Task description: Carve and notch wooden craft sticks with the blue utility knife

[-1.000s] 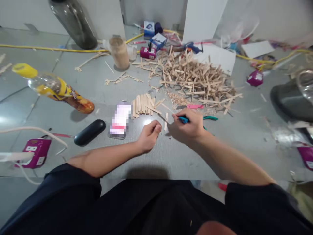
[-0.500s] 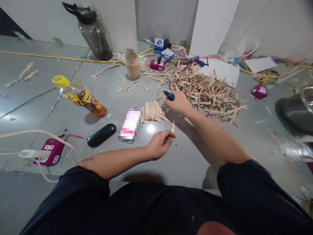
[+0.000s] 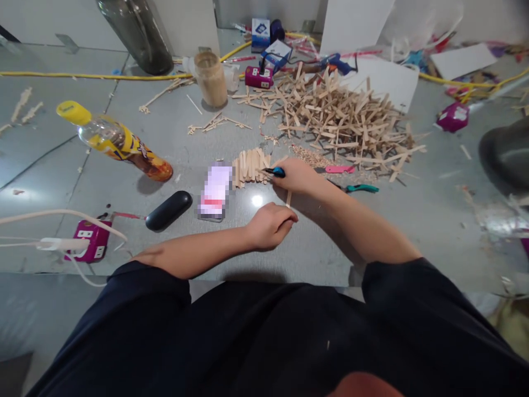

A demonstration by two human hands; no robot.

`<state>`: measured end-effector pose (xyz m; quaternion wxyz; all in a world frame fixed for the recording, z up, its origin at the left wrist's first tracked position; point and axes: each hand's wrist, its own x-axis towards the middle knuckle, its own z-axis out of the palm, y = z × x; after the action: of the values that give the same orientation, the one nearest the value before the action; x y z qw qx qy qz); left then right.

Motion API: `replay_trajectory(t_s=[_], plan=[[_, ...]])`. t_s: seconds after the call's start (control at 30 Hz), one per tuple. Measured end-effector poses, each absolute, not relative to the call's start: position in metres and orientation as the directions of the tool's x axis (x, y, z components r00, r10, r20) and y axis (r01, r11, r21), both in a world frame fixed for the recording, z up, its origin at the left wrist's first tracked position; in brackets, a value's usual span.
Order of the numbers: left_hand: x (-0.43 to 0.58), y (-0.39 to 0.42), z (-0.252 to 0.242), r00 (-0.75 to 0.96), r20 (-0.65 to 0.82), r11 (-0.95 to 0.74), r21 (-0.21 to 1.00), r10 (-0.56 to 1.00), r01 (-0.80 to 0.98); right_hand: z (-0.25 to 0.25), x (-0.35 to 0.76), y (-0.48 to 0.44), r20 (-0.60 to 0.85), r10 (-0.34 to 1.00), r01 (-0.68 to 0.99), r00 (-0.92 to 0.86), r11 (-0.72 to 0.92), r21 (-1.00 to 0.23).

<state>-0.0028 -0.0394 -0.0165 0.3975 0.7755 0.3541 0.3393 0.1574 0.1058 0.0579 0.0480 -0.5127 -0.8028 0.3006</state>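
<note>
My left hand (image 3: 270, 226) is closed above the grey table, its fingers curled round the lower end of a short wooden stick (image 3: 289, 198). In my right hand (image 3: 295, 175) is a small blue-and-black hand tool (image 3: 276, 172); its handle is mostly hidden, so its exact kind is unclear. The tool's dark tip points left, over the right edge of a neat row of flat wooden sticks (image 3: 250, 167). Beside that row lies a phone (image 3: 215, 190) with a blurred screen. Wood crumbs (image 3: 308, 155) are scattered just beyond my right hand.
A large heap of wooden sticks (image 3: 347, 116) covers the back right. Near my right forearm lie a pink-handled tool (image 3: 339, 169) and teal-handled pliers (image 3: 362, 188). A drink bottle (image 3: 124, 144), a dark case (image 3: 169, 210), a jar (image 3: 210, 80) and a purple power socket (image 3: 91, 240) stand leftward.
My right hand has moved down and left with the tool, bringing its tip over the stick row. The pink tool and pliers show more fully. The camera view has shifted; my left hand stays closed.
</note>
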Motion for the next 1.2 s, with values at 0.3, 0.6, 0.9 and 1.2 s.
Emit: replay_trajectory(t_s=[0.3,0.6,0.9,1.2], plan=[[0.004,-0.032,-0.029,0.166,0.191,-0.221,0.957,0.968,0.187,0.084,0.229,0.056,-0.315,0.833,0.685,-0.456,0.102,-0.722],[0.005,-0.023,-0.026,0.127,0.165,-0.187,0.965,0.978,0.184,0.071,0.259,0.006,-0.356,0.75,0.57,-0.557,0.034,-0.821],[0.001,-0.033,-0.012,0.264,0.205,-0.311,0.827,0.942,0.467,0.033,0.275,0.011,-0.297,0.821,0.321,-0.487,-0.148,-0.935],[0.004,-0.036,-0.009,0.452,0.2,-0.472,0.605,0.869,0.641,0.025,0.266,-0.002,-0.407,0.773,0.042,-0.486,-0.445,-0.895]])
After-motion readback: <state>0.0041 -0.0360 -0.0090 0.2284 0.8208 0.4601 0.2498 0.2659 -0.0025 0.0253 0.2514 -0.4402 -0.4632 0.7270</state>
